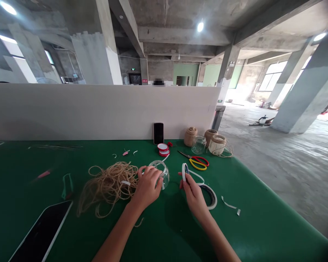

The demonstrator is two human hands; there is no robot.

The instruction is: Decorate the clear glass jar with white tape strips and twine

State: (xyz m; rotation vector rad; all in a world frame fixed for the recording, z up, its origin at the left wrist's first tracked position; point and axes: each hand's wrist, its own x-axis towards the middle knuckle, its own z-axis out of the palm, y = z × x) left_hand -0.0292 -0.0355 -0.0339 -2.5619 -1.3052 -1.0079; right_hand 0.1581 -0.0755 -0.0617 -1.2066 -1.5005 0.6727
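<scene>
My left hand is closed around a clear glass jar, which is tilted on its side with its mouth facing up and away. Between the thumb and fingers of my right hand is a narrow roll of white tape, held upright to the right of the jar. A loose white strip curves beside it; where it starts is hidden. Behind my right wrist lies a larger white tape roll, flat on the table. A tangled heap of jute twine lies left of my left hand.
Red-and-yellow scissors and red-white spools lie beyond my hands. Twine-wrapped jars and another glass jar stand at the back right. A phone leans on the white partition; a tablet lies front left.
</scene>
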